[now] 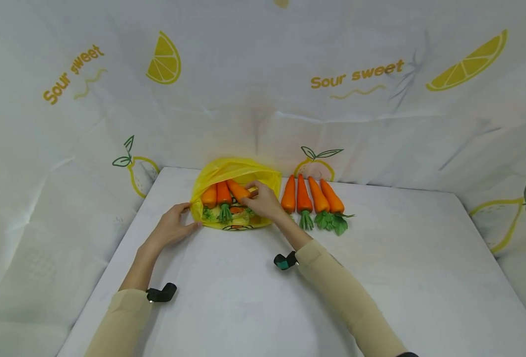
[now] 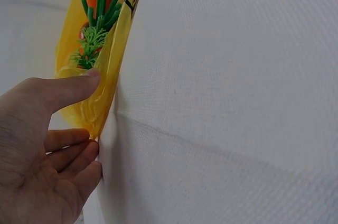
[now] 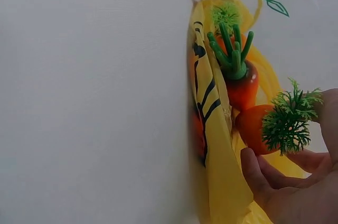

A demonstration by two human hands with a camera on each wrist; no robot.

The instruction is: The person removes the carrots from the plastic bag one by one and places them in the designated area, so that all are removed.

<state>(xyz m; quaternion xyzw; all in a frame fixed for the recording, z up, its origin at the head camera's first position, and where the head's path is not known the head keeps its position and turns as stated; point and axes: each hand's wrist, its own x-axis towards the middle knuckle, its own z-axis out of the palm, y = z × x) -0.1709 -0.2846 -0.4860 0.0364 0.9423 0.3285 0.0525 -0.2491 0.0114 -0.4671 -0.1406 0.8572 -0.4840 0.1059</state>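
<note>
A yellow plastic bag [image 1: 238, 165] lies on the table, its mouth facing the person. Inside it, two orange toy carrots [image 1: 224, 192] with green tops show at the opening. My right hand [image 1: 264, 202] pinches another carrot [image 3: 254, 128] near its leafy end, and this carrot's tip points into the bag. At the bag's left corner my left hand [image 1: 170, 229] touches the plastic with thumb and fingertips spread apart. In the left wrist view, the left thumb [image 2: 74, 91] lies along the bag's lip, while the other fingertips meet its corner lower down.
Right of the bag, several more carrots [image 1: 304, 194] lie side by side with their green tops toward the person. A white cloth [image 1: 254, 134] printed with lemons hangs behind the table [image 1: 401, 258] and along its sides. Black cameras are strapped to both wrists.
</note>
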